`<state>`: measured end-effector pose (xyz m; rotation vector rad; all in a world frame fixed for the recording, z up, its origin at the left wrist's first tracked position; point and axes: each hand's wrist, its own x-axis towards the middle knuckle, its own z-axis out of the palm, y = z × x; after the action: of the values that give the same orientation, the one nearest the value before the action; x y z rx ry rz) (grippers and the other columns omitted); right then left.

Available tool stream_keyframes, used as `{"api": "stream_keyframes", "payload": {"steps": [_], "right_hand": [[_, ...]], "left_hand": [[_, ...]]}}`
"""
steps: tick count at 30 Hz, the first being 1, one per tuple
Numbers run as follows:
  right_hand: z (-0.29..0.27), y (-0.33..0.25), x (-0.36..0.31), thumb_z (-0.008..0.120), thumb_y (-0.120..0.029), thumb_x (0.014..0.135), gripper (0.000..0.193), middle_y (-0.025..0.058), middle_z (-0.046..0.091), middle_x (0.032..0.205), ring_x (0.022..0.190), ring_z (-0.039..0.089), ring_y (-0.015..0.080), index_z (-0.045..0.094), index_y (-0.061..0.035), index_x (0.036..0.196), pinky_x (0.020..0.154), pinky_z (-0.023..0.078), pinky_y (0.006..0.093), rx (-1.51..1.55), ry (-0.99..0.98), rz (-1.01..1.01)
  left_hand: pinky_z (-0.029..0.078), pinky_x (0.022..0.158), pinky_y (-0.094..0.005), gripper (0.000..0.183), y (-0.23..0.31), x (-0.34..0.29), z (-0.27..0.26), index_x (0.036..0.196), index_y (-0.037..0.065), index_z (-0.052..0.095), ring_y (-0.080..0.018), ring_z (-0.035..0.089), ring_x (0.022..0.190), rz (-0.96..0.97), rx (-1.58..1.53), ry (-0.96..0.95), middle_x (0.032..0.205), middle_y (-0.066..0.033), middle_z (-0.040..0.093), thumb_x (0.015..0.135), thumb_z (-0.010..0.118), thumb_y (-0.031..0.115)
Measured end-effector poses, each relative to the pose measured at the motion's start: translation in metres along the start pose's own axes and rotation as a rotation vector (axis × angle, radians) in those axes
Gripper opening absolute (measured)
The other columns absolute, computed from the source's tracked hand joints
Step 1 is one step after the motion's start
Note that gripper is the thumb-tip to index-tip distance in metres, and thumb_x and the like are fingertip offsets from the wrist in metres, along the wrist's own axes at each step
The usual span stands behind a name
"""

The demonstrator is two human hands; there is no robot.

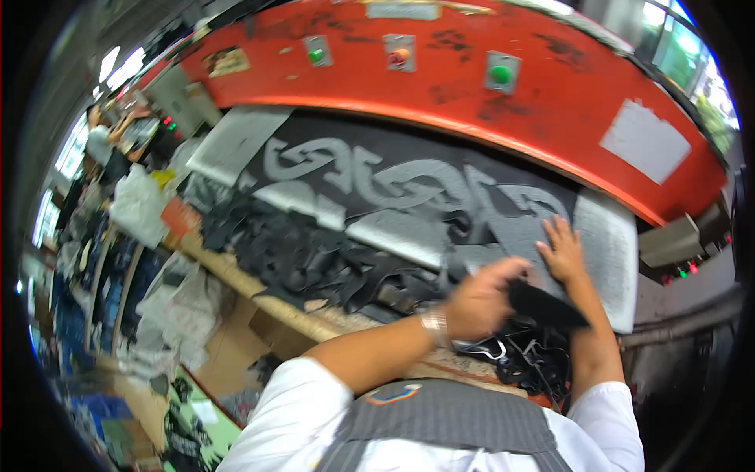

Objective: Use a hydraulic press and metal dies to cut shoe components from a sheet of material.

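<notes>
My left hand [481,300] is closed on a dark flat piece of material [546,305], which sticks out to the right in front of my right forearm. Its fingers are somewhat blurred, and I cannot tell the exact kind of piece. To the right, my right hand [561,250] lies with fingers spread on a black sheet [440,141]. Grey curved shapes with cut-out gaps [417,185] run in a row along that sheet. The sheet rests on a pale worn board [609,259], under the edge of a red machine beam [354,75].
A heap of dark scraps [314,252] lies along the near side of the board. Green and red buttons [500,75] sit on the beam. White plastic bags [141,206] stand at the left, and another person [106,141] is farther back. More dark strips [535,366] lie below my hands.
</notes>
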<state>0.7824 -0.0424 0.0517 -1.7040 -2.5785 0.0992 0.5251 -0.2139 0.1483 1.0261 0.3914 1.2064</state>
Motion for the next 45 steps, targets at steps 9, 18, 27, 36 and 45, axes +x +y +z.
{"api": "stream_keyframes", "payload": {"steps": [9, 18, 27, 36, 45], "right_hand": [[-0.037, -0.132, 0.019, 0.060, -0.033, 0.089, 0.035, 0.0164, 0.067, 0.106, 0.103, 0.060, 0.0340, 0.065, -0.0062, 0.111, 0.090, 0.047, 0.0422, 0.628, -0.130, -0.627], [0.016, -0.117, -0.003, 0.054, -0.043, 0.094, 0.047, 0.0130, 0.063, 0.067, 0.066, 0.062, 0.0306, 0.062, -0.0052, 0.067, 0.063, 0.046, 0.0420, 0.267, -0.196, -0.526], [0.020, -0.151, 0.001, 0.040, -0.038, 0.101, 0.043, 0.0064, 0.066, 0.088, 0.091, 0.055, 0.0197, 0.069, -0.0070, 0.097, 0.098, 0.033, 0.0377, 0.970, -0.219, -0.700], [-0.004, -0.127, 0.019, 0.053, -0.041, 0.092, 0.047, 0.0130, 0.060, 0.058, 0.055, 0.058, 0.0356, 0.062, -0.0100, 0.058, 0.052, 0.046, 0.0426, 0.590, 0.163, -0.569], [0.024, -0.087, 0.044, 0.054, -0.042, 0.090, 0.047, 0.0088, 0.062, 0.057, 0.055, 0.062, 0.0322, 0.062, -0.0132, 0.054, 0.054, 0.049, 0.0428, 0.208, 0.258, -0.408]], "left_hand": [[0.046, 0.072, -0.0282, 0.012, -0.046, -0.018, -0.031, 0.092, 0.002, 0.058, -0.0165, 0.058, 0.077, 0.186, 0.731, -0.116, 0.083, -0.0054, 0.059, 0.094, 0.057, 0.014], [0.041, 0.077, -0.0344, 0.044, 0.005, -0.011, -0.064, 0.076, 0.008, 0.049, -0.0157, 0.048, 0.061, 0.266, 0.144, 0.252, 0.061, -0.0018, 0.045, 0.099, 0.039, 0.045], [0.044, 0.076, -0.0375, 0.043, -0.009, -0.002, -0.077, 0.079, 0.009, 0.047, -0.0183, 0.049, 0.066, 0.209, -0.044, 0.295, 0.066, -0.0035, 0.046, 0.101, 0.038, 0.044], [0.031, 0.062, -0.0321, 0.044, 0.005, -0.006, -0.057, 0.073, 0.010, 0.042, -0.0161, 0.033, 0.056, 0.222, -0.009, 0.115, 0.059, -0.0019, 0.036, 0.102, 0.036, 0.042], [0.024, 0.044, -0.0323, 0.055, 0.028, -0.045, -0.057, 0.063, 0.007, 0.046, -0.0164, 0.030, 0.040, 0.337, 0.032, 0.124, 0.047, -0.0038, 0.038, 0.096, 0.044, 0.051]]}}
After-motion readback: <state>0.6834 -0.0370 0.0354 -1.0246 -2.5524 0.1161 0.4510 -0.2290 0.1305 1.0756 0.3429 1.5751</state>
